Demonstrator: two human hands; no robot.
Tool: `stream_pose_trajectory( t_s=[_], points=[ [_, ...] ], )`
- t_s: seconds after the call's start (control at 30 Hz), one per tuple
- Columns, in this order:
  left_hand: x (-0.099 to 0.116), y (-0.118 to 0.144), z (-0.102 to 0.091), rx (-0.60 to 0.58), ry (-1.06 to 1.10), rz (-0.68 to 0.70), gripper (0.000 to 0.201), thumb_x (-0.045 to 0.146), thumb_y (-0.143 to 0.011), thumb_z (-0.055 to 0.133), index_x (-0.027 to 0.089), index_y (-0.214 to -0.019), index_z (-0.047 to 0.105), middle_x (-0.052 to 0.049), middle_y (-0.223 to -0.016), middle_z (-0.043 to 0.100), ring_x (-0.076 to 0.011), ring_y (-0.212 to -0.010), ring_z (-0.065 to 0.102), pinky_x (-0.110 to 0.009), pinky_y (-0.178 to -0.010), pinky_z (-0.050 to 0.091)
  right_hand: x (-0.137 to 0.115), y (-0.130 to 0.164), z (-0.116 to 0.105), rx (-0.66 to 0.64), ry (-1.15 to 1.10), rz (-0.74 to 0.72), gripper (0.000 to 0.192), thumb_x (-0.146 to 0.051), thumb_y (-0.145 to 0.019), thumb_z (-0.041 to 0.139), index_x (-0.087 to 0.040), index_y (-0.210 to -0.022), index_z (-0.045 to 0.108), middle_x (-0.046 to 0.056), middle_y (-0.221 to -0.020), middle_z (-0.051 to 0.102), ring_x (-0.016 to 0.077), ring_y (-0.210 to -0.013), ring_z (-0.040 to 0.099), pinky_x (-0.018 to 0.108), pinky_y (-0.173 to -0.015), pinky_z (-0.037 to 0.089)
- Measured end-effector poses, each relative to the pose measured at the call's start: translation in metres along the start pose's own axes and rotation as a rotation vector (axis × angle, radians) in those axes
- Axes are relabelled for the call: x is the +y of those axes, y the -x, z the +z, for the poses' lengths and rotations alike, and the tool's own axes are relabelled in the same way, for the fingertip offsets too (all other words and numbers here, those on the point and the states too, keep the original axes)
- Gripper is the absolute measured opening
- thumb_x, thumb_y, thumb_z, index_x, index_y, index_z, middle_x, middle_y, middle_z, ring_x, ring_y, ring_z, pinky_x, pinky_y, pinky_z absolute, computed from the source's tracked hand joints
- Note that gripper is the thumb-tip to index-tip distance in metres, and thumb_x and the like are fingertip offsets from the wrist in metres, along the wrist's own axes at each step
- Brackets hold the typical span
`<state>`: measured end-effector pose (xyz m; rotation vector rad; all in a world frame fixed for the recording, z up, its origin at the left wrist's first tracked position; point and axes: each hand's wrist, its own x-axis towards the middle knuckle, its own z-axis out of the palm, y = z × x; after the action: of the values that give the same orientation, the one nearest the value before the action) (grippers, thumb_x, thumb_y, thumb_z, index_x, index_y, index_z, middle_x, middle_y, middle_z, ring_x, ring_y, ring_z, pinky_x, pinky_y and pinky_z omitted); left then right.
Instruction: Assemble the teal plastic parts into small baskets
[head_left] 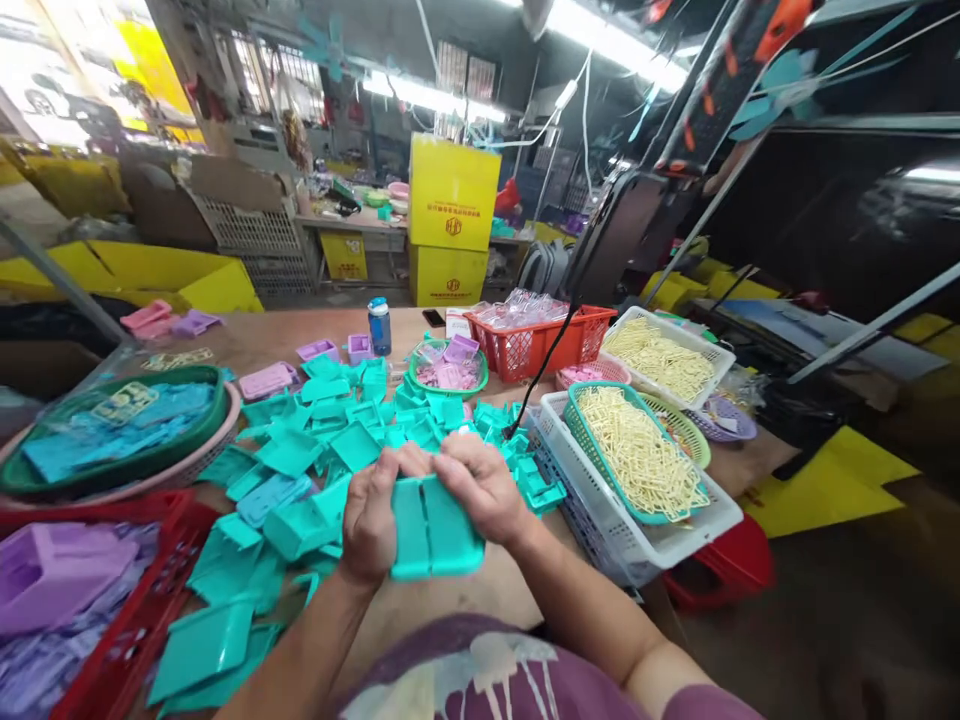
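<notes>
Both hands grip a teal plastic piece [437, 535] in front of my body; it has two flat panels with a dark gap down the middle. My left hand [371, 515] is closed around its left side. My right hand [480, 485] is closed on its upper right side, thumb along the top. The far side of the piece is hidden from me. Behind and to the left, a heap of similar teal plastic parts [292, 450] spreads over the table [480, 600].
A red crate [176, 560] with purple parts stands at left, near a green basin [217, 405] of blue pieces. To the right, a teal basket [574, 420] of pale yellow sticks sits in a white crate [720, 520]. A red basket [517, 350] and blue bottle [379, 330] stand behind.
</notes>
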<state>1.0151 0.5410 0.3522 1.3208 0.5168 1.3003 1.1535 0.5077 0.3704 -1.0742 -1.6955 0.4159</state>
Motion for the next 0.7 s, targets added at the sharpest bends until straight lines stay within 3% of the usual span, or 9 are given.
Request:
stream_pose_trajectory(
  t_s=[0.17,0.27,0.43,0.7],
  points=[
    [0.012,0.001,0.008,-0.116,0.134,0.074,0.063,0.047,-0.104,0.028,0.02,-0.058,0.062,-0.004,-0.059,0.052,-0.0184,-0.062,0.046,-0.036,-0.072,0.042,-0.015,0.008,-0.006,0.087,-0.129,0.015,0.049,-0.048,-0.101,0.045,-0.021,-0.062,0.03,-0.004,-0.062,0.03,0.0134,-0.061,0.035,0.032,-0.066,0.029],
    [0.015,0.005,0.009,-0.138,0.158,0.108,0.067,0.046,-0.105,0.023,0.02,-0.061,0.067,-0.005,-0.06,0.053,-0.0196,-0.065,0.048,-0.04,-0.08,0.042,-0.02,0.013,-0.005,0.134,-0.159,-0.007,0.051,-0.051,-0.099,0.046,-0.021,-0.061,0.031,-0.003,-0.06,0.031,0.0139,-0.06,0.035,0.034,-0.066,0.028],
    [0.02,0.01,0.009,-0.145,0.124,0.153,0.069,0.049,-0.104,0.022,0.021,-0.059,0.067,-0.007,-0.06,0.055,-0.0222,-0.071,0.054,-0.041,-0.081,0.043,-0.025,0.017,-0.005,0.142,-0.137,-0.118,0.05,-0.05,-0.098,0.047,-0.021,-0.061,0.031,-0.003,-0.057,0.032,0.0143,-0.058,0.033,0.035,-0.066,0.028],
    [0.019,0.009,0.01,-0.129,0.164,0.125,0.072,0.052,-0.103,0.022,0.02,-0.058,0.068,-0.008,-0.06,0.057,-0.0216,-0.067,0.055,-0.042,-0.077,0.045,-0.024,0.021,-0.009,0.126,-0.168,-0.121,0.048,-0.047,-0.099,0.047,-0.021,-0.061,0.031,-0.004,-0.057,0.032,0.0141,-0.058,0.033,0.035,-0.066,0.028]
  ],
)
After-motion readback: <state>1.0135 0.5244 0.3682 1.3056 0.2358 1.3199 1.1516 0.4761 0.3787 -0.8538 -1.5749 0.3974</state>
